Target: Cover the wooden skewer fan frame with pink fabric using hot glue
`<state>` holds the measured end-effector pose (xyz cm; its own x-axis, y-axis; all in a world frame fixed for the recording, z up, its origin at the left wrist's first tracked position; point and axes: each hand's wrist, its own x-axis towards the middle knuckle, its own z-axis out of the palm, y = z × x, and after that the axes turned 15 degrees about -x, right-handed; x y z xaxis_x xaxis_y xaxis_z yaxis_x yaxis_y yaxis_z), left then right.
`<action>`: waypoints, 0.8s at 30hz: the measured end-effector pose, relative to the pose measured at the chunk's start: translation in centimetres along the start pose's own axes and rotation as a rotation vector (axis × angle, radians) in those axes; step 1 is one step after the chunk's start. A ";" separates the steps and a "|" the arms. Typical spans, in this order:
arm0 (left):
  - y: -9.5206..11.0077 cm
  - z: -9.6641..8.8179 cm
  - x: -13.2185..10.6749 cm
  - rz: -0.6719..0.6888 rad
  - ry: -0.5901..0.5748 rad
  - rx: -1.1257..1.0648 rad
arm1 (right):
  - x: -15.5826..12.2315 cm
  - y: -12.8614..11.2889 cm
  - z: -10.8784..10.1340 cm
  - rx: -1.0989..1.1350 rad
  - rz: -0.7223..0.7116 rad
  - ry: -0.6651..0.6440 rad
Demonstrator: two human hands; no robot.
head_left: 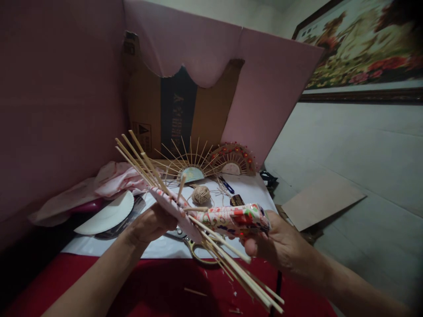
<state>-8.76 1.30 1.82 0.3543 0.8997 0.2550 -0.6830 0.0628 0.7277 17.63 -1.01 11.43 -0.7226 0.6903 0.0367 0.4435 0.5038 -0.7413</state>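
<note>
My left hand [150, 224] is closed on a flat pink patterned piece [175, 209] with several thin wooden skewers [139, 160] fanning up and left from it. My right hand [280, 246] grips a glue gun wrapped in floral paper [234, 219], its tip against the pink piece near the skewers' centre. More skewers [238, 273] stick out down and right below my right hand. Both hands hover over a table with white paper [165, 246] and a red cloth [158, 286].
Scissors [194, 246] lie under my hands. A ball of twine [201, 194], two fan-shaped skewer pieces [191, 169] [233, 160], a white half disc [107, 213] and pink cloth [112, 180] lie behind. Pink-covered cardboard [185, 110] walls the back. A cardboard sheet [322, 200] lies right.
</note>
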 end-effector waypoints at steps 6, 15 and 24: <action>0.0 0.2 0.0 0.001 0.049 0.025 | 0.1 -0.1 -0.1 0.079 -0.020 0.023; 0.4 0.8 0.1 -0.002 -0.105 -0.019 | -0.4 1.8 0.2 0.227 0.043 -0.003; 0.5 1.0 0.3 0.020 -0.146 -0.018 | -0.3 1.0 0.1 0.160 0.041 -0.012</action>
<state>-8.32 1.11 2.89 0.4289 0.8286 0.3598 -0.7018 0.0547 0.7103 18.29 -0.77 10.60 -0.7124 0.7017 -0.0030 0.3835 0.3858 -0.8391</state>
